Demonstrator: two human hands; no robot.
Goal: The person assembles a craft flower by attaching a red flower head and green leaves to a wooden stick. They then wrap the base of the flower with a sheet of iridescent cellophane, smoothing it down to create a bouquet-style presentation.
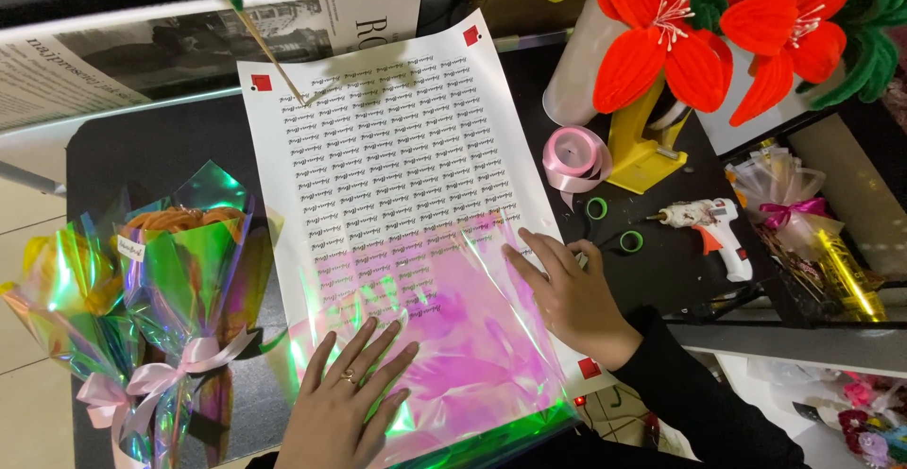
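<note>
Left hand and right hand, both spread flat, pin the iridescent cellophane sheet, which lies between them over the printed sticker sheet, long axis running away.

Left hand lies flat, fingers spread, on an iridescent cellophane sheet covering the lower part of a white sticker sheet printed in rows. Right hand presses the sheet's right edge, palm down. Two wrapped bouquets with pink bows lie to the left. Pink ribbon roll, white glue gun and red pipe-cleaner flowers occupy the black table to the right.
</note>
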